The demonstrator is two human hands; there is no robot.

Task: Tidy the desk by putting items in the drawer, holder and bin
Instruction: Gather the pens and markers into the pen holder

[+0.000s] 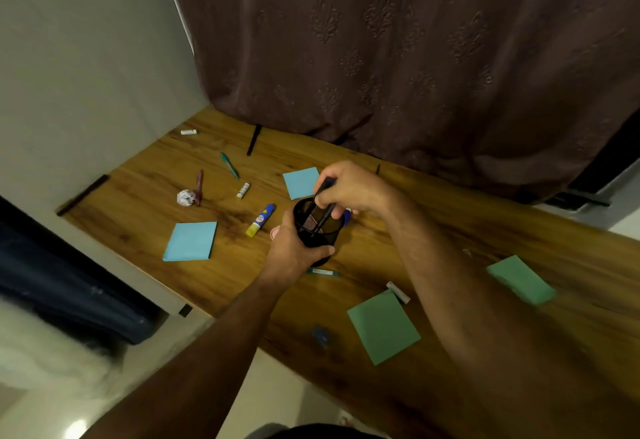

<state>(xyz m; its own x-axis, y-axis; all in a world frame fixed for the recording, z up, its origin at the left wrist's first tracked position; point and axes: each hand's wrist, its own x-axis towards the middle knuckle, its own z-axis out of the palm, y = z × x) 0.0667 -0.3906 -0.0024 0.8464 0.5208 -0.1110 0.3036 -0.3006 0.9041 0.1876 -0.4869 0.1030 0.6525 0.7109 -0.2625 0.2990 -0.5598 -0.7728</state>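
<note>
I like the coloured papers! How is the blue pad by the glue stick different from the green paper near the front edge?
The blue pad is light blue; the green paper is green. The blue pad lies left of the holder, the green paper nearer the person, under the right arm. A white item overlaps the green paper's corner; nothing lies on the blue pad. Both lie flat on the desk.

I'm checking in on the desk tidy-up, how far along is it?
Early on. In hand: the left hand grips the mesh holder while the right hand lowers a black pen into it. Left on the desk: teal pen, glue stick, crumpled paper, blue notepad, green pads.
</note>
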